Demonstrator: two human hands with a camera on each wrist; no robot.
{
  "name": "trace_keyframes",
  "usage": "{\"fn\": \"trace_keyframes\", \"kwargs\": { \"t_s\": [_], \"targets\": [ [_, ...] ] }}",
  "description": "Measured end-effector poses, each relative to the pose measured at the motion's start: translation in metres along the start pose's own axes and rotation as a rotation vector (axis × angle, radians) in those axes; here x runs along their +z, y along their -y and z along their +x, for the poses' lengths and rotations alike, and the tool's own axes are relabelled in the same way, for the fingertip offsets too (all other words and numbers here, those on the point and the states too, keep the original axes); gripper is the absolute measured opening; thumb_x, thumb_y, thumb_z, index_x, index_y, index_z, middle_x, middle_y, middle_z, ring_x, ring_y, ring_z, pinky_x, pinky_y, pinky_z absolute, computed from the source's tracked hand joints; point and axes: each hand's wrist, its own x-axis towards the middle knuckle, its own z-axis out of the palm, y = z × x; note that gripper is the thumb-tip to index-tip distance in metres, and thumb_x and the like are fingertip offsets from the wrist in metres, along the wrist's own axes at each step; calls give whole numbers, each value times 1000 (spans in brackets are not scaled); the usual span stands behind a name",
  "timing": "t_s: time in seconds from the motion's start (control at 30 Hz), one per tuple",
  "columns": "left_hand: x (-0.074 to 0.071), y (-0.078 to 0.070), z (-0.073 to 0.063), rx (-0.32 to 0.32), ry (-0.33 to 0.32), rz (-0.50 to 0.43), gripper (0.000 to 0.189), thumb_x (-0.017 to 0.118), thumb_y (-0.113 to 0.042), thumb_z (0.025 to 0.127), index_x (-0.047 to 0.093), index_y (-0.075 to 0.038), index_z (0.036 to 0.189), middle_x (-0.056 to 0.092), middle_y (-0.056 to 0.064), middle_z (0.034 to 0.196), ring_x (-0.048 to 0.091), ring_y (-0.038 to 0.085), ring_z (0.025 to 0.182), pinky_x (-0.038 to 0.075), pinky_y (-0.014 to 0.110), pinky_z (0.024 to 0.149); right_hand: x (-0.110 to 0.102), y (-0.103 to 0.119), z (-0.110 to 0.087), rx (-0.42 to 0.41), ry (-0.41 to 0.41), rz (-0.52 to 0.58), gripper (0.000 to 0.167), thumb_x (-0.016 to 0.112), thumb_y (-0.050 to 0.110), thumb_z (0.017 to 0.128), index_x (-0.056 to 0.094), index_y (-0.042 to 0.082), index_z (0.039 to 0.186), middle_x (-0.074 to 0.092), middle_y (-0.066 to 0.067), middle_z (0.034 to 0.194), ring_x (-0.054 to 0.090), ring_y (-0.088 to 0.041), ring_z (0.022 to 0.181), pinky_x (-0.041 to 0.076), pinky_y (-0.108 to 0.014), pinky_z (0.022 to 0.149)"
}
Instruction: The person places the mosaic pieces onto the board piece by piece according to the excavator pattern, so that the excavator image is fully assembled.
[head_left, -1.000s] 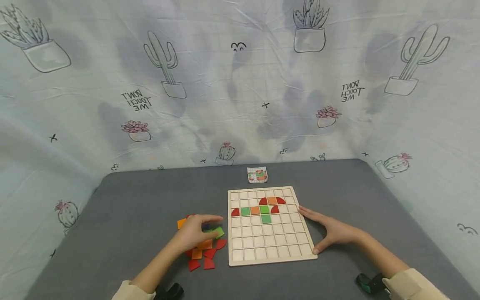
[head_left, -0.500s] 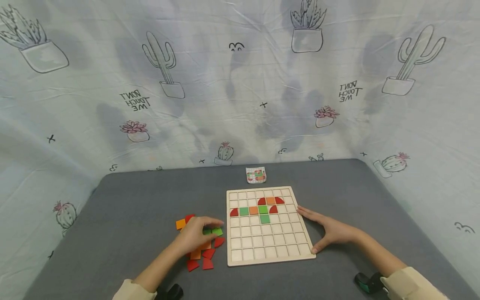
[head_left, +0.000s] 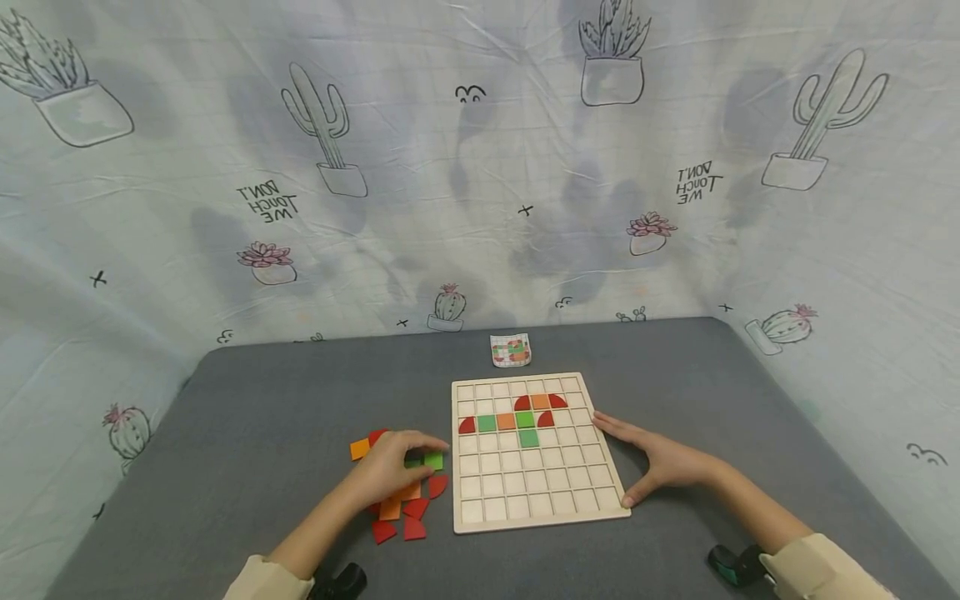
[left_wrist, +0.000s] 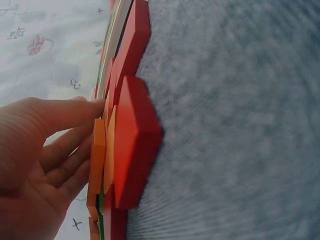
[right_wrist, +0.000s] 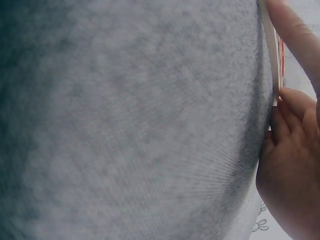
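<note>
A light wooden grid board (head_left: 504, 484) lies on the grey table with several red, orange and green tiles set in its upper cells. Just left of it, my left hand (head_left: 390, 463) is over a loose pile of tiles. Its thumb and index finger lie either side of a bright green square tile (head_left: 433, 461) and appear to pinch it; the contact is partly hidden. In the left wrist view the thumb (left_wrist: 75, 112) is close against orange and red tiles (left_wrist: 135, 145). My right hand (head_left: 663, 461) touches the board's right edge, thumb at the near corner, fingers extended.
A small pattern card (head_left: 511, 350) lies beyond the board. Several red tiles (head_left: 414, 528) and orange tiles (head_left: 390, 508) are scattered near my left hand, some covered by it. A patterned cloth (head_left: 420, 167) hangs behind the grey table (head_left: 285, 400).
The bright green tile has turned from tilted to nearly square between my left thumb and index finger. My right hand stays at the board's edge. The whole view has shifted slightly.
</note>
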Motion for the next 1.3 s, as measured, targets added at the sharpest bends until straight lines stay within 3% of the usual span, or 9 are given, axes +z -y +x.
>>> {"fn": "trace_keyframes", "kwargs": {
  "t_s": [0.33, 0.47, 0.63, 0.77, 0.93, 1.1, 1.17, 1.3],
  "targets": [
    [2, 4, -2, -29, -29, -50, 35, 76, -12, 74, 69, -16, 108, 66, -5, 104, 59, 15, 95, 50, 27, 77, 1, -1, -2, 5, -7, -19, 108, 82, 37, 65, 18, 10, 148, 13, -16, 153, 11, -14, 138, 23, -22, 104],
    [3, 5, -3, -32, -66, -62, 35, 77, -12, 74, 69, -17, 107, 66, -6, 104, 61, 14, 95, 51, 28, 79, 1, -1, -2, 11, -7, -21, 108, 82, 37, 65, 18, 11, 148, 13, -15, 153, 11, -18, 138, 23, -24, 105],
    [-3, 3, -2, 8, -146, -18, 37, 78, -13, 73, 68, -13, 109, 66, -3, 104, 63, 15, 91, 52, 34, 78, 1, -2, -1, 12, -7, -19, 108, 82, 37, 65, 19, 11, 148, 13, -15, 153, 13, -25, 138, 23, -24, 105],
    [-11, -2, 0, -10, -170, -26, 39, 77, -13, 74, 68, -13, 111, 66, -5, 105, 62, 14, 91, 51, 39, 79, 1, -1, -1, 18, -6, -23, 109, 81, 38, 65, 18, 12, 149, 13, -15, 153, 13, -23, 138, 24, -24, 104],
    [-15, -8, 4, -31, -162, -49, 39, 76, -16, 76, 67, -13, 114, 66, -4, 108, 62, 15, 93, 50, 42, 82, 1, 1, -1, 37, -12, -20, 109, 81, 42, 63, 19, 14, 149, 13, -11, 154, 12, -15, 137, 25, -27, 104],
    [-10, -16, 12, -2, -150, -75, 39, 75, -15, 77, 67, -11, 115, 67, -1, 108, 63, 17, 93, 51, 42, 82, 0, 0, 0, 32, -7, -28, 109, 81, 40, 64, 19, 13, 149, 13, -13, 154, 13, -25, 138, 25, -30, 104],
    [-7, -21, 17, 1, -128, -91, 39, 74, -14, 78, 66, -11, 116, 67, 0, 109, 63, 17, 94, 51, 41, 82, 0, -1, 0, 30, -5, -27, 109, 81, 39, 64, 18, 12, 149, 12, -14, 154, 14, -33, 137, 25, -30, 105],
    [-1, -34, 28, 20, -68, -131, 40, 72, -15, 80, 65, -10, 118, 66, 3, 111, 63, 20, 97, 51, 41, 81, 1, -1, 0, 33, -4, -21, 109, 81, 39, 64, 18, 12, 149, 12, -14, 154, 13, -35, 137, 24, -27, 105]
  ]
}}
